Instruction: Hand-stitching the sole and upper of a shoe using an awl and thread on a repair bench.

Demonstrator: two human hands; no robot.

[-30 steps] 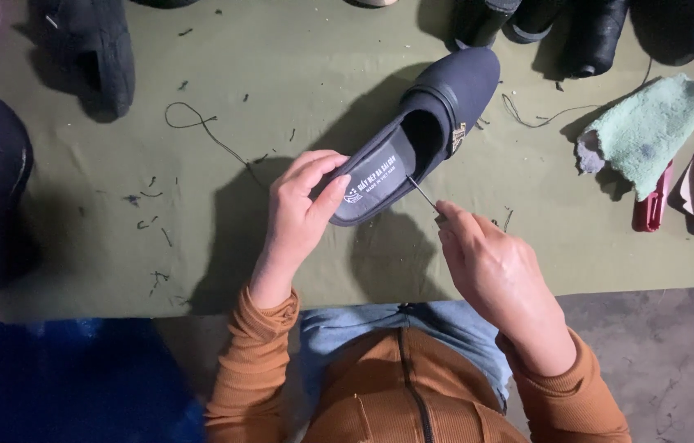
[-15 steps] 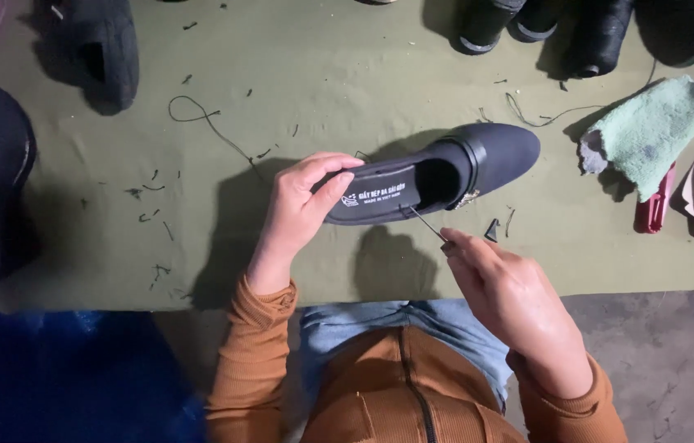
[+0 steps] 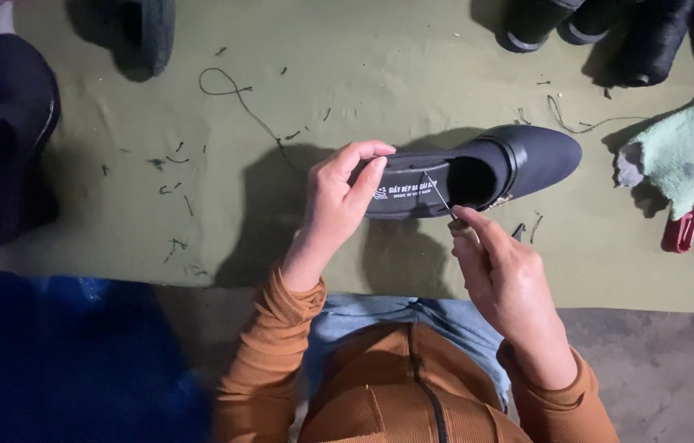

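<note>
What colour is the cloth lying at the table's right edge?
Pale green fuzzy cloth, clearest in the head view, right of the black slip-on shoe.

An olive-green cloth (image 3: 363,74) covers the work surface. Taking its loose thread loop (image 3: 228,86) as landmark: a dark slip-on shoe (image 3: 6,135) lies far left of it, short thread clippings (image 3: 170,189) below, black thread spools (image 3: 601,29) and a green rag (image 3: 683,148) far right.

White printed label (image 3: 403,194) — small, blocky — on the dark insole of the held shoe (image 3: 519,160)
</note>
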